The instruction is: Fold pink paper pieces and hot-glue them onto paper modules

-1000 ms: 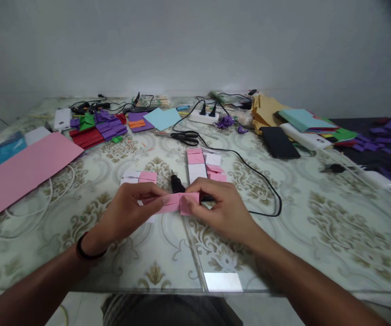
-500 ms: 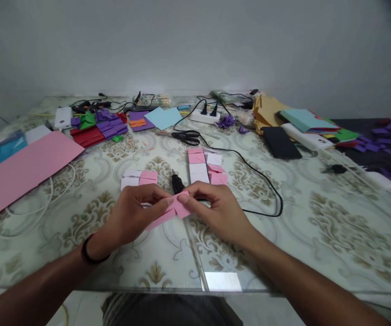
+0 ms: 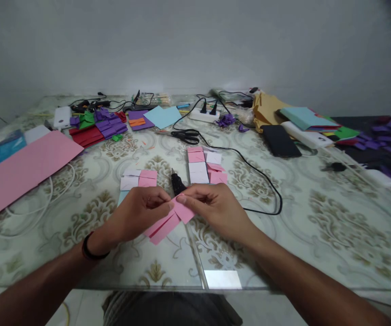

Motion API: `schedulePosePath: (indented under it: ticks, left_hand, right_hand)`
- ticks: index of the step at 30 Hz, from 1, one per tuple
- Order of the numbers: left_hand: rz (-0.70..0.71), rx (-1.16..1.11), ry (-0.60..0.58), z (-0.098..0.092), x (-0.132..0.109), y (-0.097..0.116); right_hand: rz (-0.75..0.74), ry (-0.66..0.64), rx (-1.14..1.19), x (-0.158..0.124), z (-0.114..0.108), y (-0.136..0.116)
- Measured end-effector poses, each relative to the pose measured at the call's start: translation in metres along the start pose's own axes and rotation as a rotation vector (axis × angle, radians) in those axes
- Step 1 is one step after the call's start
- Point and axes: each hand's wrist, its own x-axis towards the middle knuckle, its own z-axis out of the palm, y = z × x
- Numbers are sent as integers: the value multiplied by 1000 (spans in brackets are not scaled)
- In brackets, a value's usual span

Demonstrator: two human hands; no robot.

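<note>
My left hand [image 3: 143, 208] and my right hand [image 3: 212, 206] meet over the near middle of the table, both closed in a pinch on a piece of pink paper [image 3: 163, 227]. The paper has slits cut in it, and its strips fan downward between my hands. Just beyond my fingers lies a black pen-like tool [image 3: 178, 182] with a metal tip and a black cord. Behind my left hand are pink and white paper pieces [image 3: 147, 178]. Past my right hand sit more pink and white pieces [image 3: 198, 172], laid in rows.
Black-handled scissors [image 3: 186, 135] lie beyond the pieces, near a white power strip [image 3: 204, 115]. Pink sheets [image 3: 29, 172] cover the left side. Purple strips [image 3: 110, 127] and red paper sit at back left. A black phone [image 3: 281, 141] rests at the right, beside stacked coloured paper [image 3: 307, 119].
The pink paper has tilted, and its strips now hang lower and more spread apart. My fingers have shifted slightly along it, both hands still pinching.
</note>
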Motion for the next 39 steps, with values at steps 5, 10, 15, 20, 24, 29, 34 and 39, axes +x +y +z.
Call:
schedulePosePath:
  ticks: [5,10,15,20,24,29,34,39]
  left_hand:
    - [49,-15,62,-3,-1,-2]
    - [42,-31,35,-5,2,-2]
    - [14,135,-22,-5,5,-2]
    - [25,68,70,-7,3,-3]
    - [17,51,29,-8,3,-4]
    - [55,59,46,-8,6,-9]
    - [82,65,96,-5,6,-7]
    - [117,168,86,-7,5,-3]
  right_hand:
    - [32,-38,34,1,0,-1]
    - [54,-51,30,2,-2,0]
    - [48,-58,31,2,-1,0]
    - [109,-59,144,3,-3,0]
    - [94,-52,147,3,-3,1]
    - [71,-27,228,4,0,1]
    - [46,26,269,1,2,0]
    - [6,85,168,-2,3,-2]
